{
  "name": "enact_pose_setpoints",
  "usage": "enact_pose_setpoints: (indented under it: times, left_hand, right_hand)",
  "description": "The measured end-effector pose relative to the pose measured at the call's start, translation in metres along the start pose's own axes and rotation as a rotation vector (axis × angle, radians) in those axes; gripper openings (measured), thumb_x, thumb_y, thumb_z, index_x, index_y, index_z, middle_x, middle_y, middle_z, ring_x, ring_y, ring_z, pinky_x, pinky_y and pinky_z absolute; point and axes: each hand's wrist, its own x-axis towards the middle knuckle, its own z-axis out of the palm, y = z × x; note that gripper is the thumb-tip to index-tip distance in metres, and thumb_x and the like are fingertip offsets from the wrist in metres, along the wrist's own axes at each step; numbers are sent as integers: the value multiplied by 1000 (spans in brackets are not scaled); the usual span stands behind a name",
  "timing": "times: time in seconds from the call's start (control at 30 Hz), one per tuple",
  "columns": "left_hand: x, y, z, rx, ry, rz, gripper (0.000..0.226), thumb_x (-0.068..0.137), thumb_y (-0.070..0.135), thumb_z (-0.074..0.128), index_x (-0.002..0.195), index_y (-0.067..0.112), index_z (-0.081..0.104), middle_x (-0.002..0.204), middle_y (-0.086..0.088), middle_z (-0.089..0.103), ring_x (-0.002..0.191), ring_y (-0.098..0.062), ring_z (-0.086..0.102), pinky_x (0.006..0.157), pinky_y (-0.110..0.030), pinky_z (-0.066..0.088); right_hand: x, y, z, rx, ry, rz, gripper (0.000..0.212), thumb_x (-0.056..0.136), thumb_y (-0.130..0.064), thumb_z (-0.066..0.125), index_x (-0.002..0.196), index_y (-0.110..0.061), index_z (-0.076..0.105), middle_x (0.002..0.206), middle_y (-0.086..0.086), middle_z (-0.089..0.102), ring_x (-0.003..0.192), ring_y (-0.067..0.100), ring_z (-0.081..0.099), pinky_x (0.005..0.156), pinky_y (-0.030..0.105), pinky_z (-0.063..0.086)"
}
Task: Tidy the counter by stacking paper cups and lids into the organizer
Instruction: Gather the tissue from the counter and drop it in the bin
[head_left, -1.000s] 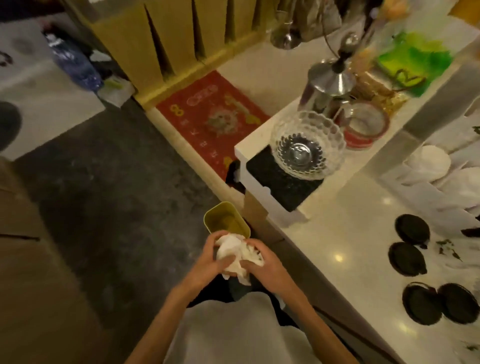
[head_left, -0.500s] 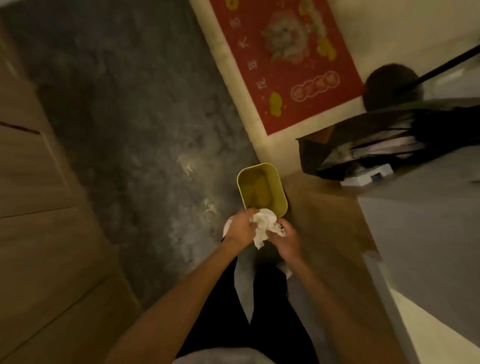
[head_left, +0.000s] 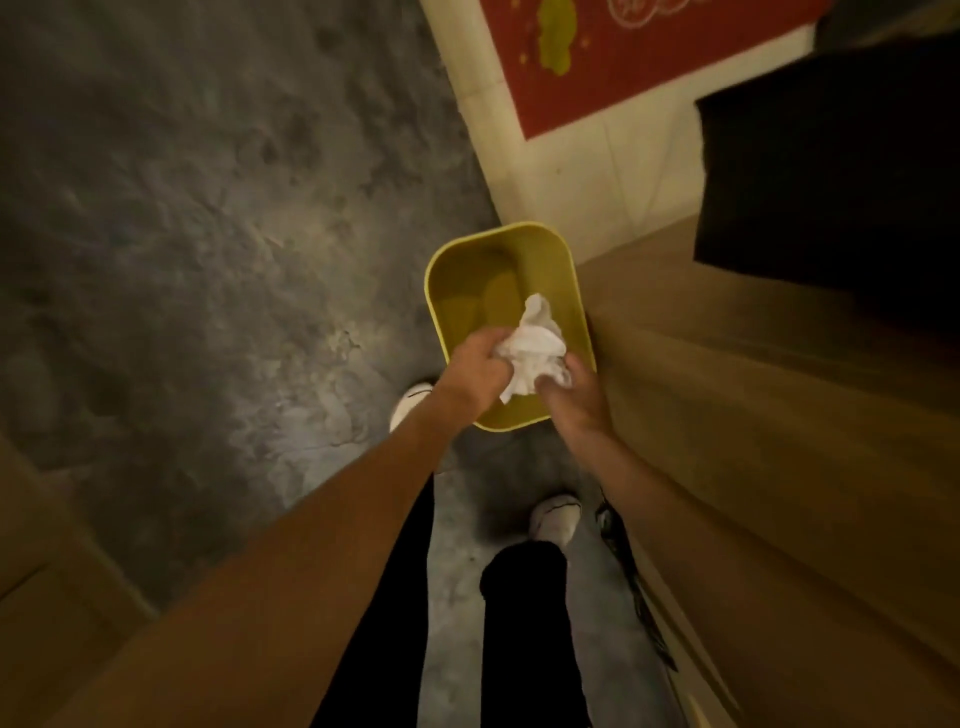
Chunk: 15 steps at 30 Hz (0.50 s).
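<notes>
Both my hands hold a crumpled white paper tissue (head_left: 535, 348) right above the open yellow bin (head_left: 467, 260) on the floor. My left hand (head_left: 475, 371) grips the wad from the left, my right hand (head_left: 569, 397) from the right. The bin's inside looks bare. No paper cups, lids or organizer are in view; the counter top is out of frame.
The wooden counter front (head_left: 753, 415) rises at the right, close beside the bin. Grey concrete floor (head_left: 208, 234) spreads to the left, a red mat (head_left: 623, 62) lies at the top. A dark bag or shelf (head_left: 831, 182) overhangs at the upper right. My shoes (head_left: 556, 517) stand below the bin.
My head has tilted down from the counter to the floor. Both hands carried the tissue forward, from in front of the bin to over its opening.
</notes>
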Motion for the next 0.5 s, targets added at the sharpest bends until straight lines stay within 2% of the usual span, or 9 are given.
enact_pose_setpoints:
  times: [0.1, 0.2, 0.23, 0.3, 0.37, 0.4, 0.43, 0.47, 0.5]
  left_hand:
    - [38, -14, 8, 129, -80, -26, 48, 90, -1, 48, 137, 5, 50, 141, -20, 51, 129, -34, 48, 106, -36, 38]
    - [59, -15, 11, 249, -197, -43, 53, 93, 0, 44, 145, 8, 38, 149, -17, 42, 136, -33, 41, 106, -32, 36]
    - [61, -14, 12, 284, -245, -34, 55, 94, 0, 44, 148, 10, 34, 152, -16, 38, 139, -34, 37, 108, -32, 34]
    - [63, -9, 9, 394, -316, -20, 63, 95, 4, 43, 153, 19, 21, 160, -14, 22, 146, -36, 22, 118, -43, 27]
    - [60, -2, 4, 532, -297, -25, 70, 97, 11, 44, 155, 25, 7, 164, -13, 1, 150, -38, 6, 121, -52, 19]
    - [57, 4, 0, 569, -269, -23, 72, 97, 14, 47, 155, 26, 4, 164, -13, -2, 149, -39, 5, 120, -53, 20]
    - [51, 12, -4, 587, -241, -11, 73, 96, 17, 51, 155, 24, 7, 164, -15, 2, 149, -40, 10, 119, -53, 23]
    - [41, 21, -9, 600, -218, 13, 72, 95, 19, 56, 154, 20, 14, 162, -17, 11, 147, -40, 18, 118, -53, 26]
    - [29, 30, -14, 615, -203, 49, 69, 93, 22, 59, 151, 14, 23, 157, -19, 24, 143, -40, 27, 117, -52, 29]
  right_hand:
    - [33, 22, 13, -49, -76, -20, 40, 86, 1, 54, 125, -10, 59, 116, 6, 66, 105, 22, 62, 81, 25, 49]
    - [55, 33, 18, -119, -187, -29, 48, 86, 5, 57, 133, -6, 53, 130, 14, 61, 121, 28, 57, 101, 40, 47]
    - [59, 33, 19, -145, -227, -12, 52, 87, 2, 61, 137, -7, 49, 136, 13, 56, 126, 26, 53, 104, 40, 44]
    - [62, 28, 15, -177, -293, 40, 69, 88, -5, 66, 148, -16, 34, 151, 8, 41, 133, 19, 43, 105, 35, 39]
    - [58, 21, 6, -170, -303, 82, 84, 90, -11, 67, 155, -24, 16, 159, 2, 26, 141, 20, 33, 110, 34, 35]
    - [54, 17, -1, -169, -291, 82, 84, 90, -12, 67, 155, -23, 14, 157, -1, 27, 141, 19, 33, 109, 28, 35]
    - [47, 11, -8, -177, -270, 59, 82, 90, -13, 67, 154, -22, 18, 149, -4, 34, 134, 14, 37, 101, 16, 37]
    - [39, 4, -15, -187, -241, 23, 76, 89, -13, 67, 152, -20, 25, 137, -5, 41, 124, 10, 41, 86, 5, 38]
    - [29, -5, -22, -188, -207, -8, 69, 89, -13, 67, 149, -19, 34, 131, -4, 45, 116, 10, 44, 76, 2, 38]
